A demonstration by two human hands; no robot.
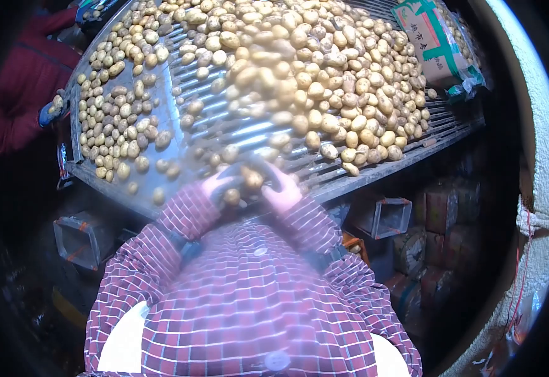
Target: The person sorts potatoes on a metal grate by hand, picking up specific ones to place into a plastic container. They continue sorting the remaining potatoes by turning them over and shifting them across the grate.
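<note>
Potatoes point(251, 178) are loosely framed between the left hand point(221, 182) and right hand point(281, 190); whether either grip is pressed shut cannot be told through blur. Beyond the grip, the slatted metal tabletop point(215, 119) is heaped with more. A printed carton point(430, 41) is seen far right, a co-worker's gloved hand point(50, 113) far left, and open-topped containers point(391, 218) below the tabletop's near edge.

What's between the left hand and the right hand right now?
At least two potatoes show between the left hand and the right hand in the head view. Motion blur hides whether either hand is gripping them.
</note>
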